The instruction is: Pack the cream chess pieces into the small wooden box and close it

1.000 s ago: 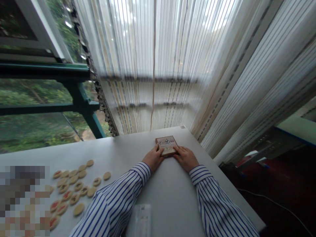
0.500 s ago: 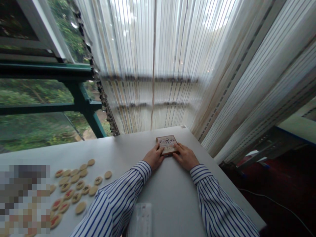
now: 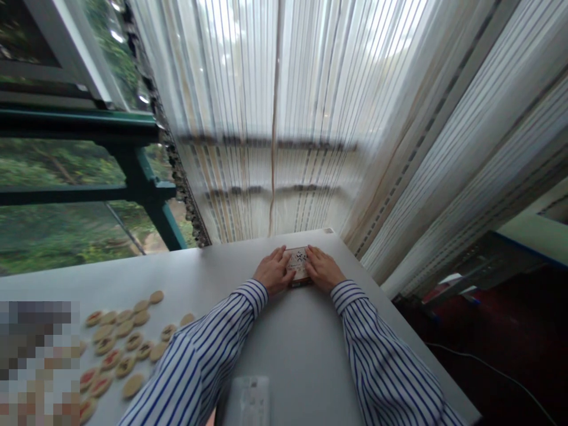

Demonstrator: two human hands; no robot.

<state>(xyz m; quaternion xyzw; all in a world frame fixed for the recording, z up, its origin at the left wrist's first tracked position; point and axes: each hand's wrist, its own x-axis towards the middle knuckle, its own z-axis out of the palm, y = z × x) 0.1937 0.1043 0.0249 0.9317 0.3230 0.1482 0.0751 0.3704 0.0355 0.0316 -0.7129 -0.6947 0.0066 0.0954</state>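
Note:
A small flat box (image 3: 298,260) with a pale, dark-lettered lid and brown edges lies on the white table near its far corner. My left hand (image 3: 272,272) grips the left side, its fingers reaching over the lid. On the opposite side, my right hand (image 3: 325,270) has its fingers laid over the lid's right edge. Both hands hold the box between them, covering much of its two sides. Round wooden Chinese chess pieces (image 3: 125,328), some with red and some with dark characters, are scattered left of my left forearm.
A translucent plastic case (image 3: 249,399) sits at the table's near edge, between my forearms. The white table (image 3: 302,349) ends at a slanting right edge. Sheer curtains (image 3: 310,118) hang behind it, and a green railing (image 3: 80,127) stands outside at left. A pale cable (image 3: 483,358) runs across the dark floor.
My hands have shifted forward along the box's sides, and their fingers now cover more of its lid. The view has moved slightly; the chess pieces appear a little further left.

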